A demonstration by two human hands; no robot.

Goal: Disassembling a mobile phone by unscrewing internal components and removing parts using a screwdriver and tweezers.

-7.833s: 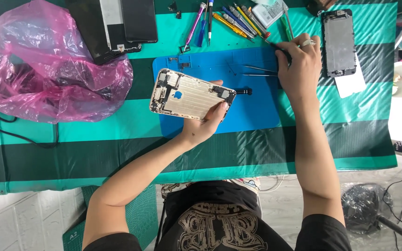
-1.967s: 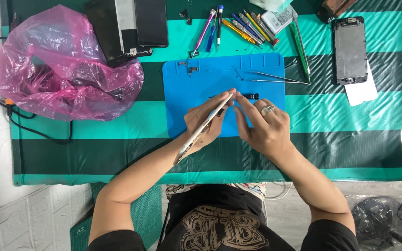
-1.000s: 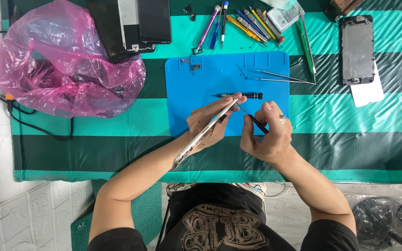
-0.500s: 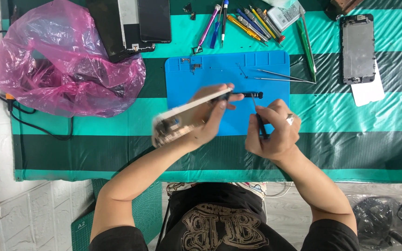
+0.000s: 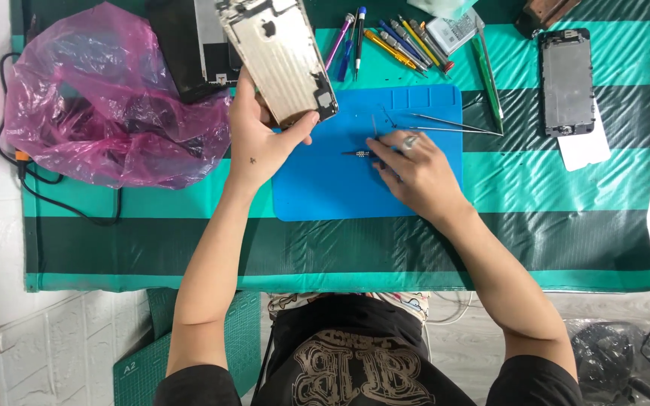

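A crinkled pink plastic bag (image 5: 107,105) lies just left of the left hand (image 5: 261,143), whose grip clasps a flat metal phone housing (image 5: 280,56) raised above it. Rightward, the right hand (image 5: 415,169) presses on the smooth blue mat (image 5: 325,188), fingers closed on a thin screwdriver (image 5: 356,153); slim tweezers (image 5: 445,124) lie just beyond.

Left hand (image 5: 261,143) now lifts the phone housing (image 5: 280,56) to the upper middle; right hand (image 5: 415,169) drops flat onto the blue mat (image 5: 325,188), over the screwdriver (image 5: 356,153).
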